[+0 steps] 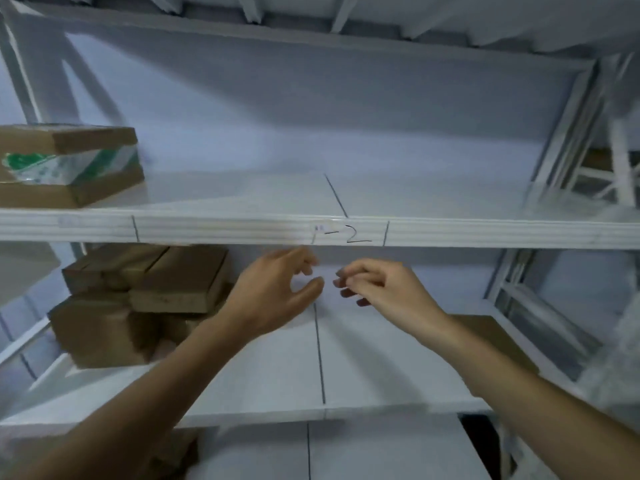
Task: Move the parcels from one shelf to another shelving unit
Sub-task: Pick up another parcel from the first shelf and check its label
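A white shelving unit fills the head view. On its upper shelf [311, 230], far left, sits a cardboard parcel [69, 164] wrapped with green-printed tape. On the lower shelf [363, 368], at the left, several brown cardboard parcels [145, 299] are stacked. My left hand [273, 292] reaches in just under the upper shelf's front edge, fingers curled apart and holding nothing, right of the stack. My right hand [377, 289] hovers beside it, fingers loosely bent, also holding nothing. A flat brown parcel [491, 337] lies partly hidden behind my right forearm.
The upper shelf's front edge carries a handwritten mark "1-2" [343, 233]. Dark lines divide both shelves into sections. White metal uprights and braces [561, 140] stand at the right, with another rack behind them. A further shelf shows at the bottom.
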Motion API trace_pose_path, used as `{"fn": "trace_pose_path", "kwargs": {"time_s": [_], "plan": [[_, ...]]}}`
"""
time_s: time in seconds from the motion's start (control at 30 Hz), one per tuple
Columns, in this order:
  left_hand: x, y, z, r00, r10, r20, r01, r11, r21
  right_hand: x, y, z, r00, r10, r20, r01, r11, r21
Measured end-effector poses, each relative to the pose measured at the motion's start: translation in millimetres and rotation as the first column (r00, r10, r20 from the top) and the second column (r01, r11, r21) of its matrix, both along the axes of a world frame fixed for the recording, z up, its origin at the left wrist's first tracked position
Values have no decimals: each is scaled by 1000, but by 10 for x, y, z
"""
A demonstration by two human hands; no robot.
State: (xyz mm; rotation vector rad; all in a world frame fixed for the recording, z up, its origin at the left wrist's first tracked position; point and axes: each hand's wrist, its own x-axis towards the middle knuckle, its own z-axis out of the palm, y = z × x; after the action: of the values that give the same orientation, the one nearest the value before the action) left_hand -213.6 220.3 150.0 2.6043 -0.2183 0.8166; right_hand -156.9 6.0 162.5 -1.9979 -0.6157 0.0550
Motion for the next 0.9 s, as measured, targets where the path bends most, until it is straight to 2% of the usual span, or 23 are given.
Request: {"fn": "trace_pose_path", "kwargs": {"time_s": [0.2, 0.33, 0.6, 0.77, 0.9], "plan": [[688, -1455, -407, 983, -38, -177, 37, 999, -8, 548, -1496, -308, 992, -24, 123, 40, 990, -132], [1128, -2172, -632, 959, -53, -277, 29, 995, -91, 1026, -2363, -549, 988, -105, 115, 123, 979, -163], [1787, -2815, -1109, 912, -89, -401, 28, 987, -155, 1826, -3052, -1048, 974, -208, 84, 223, 945, -240], [2142, -2916, -1617, 877, -126, -464, 3, 966, -257, 2207, -3063, -1565, 966, -256, -44, 201, 844, -497], [2329, -2958, -1989, 844, -120, -522, -67, 943, -326, 2476, -2984, -1988, 942, -332, -50, 195, 661, -724]]}}
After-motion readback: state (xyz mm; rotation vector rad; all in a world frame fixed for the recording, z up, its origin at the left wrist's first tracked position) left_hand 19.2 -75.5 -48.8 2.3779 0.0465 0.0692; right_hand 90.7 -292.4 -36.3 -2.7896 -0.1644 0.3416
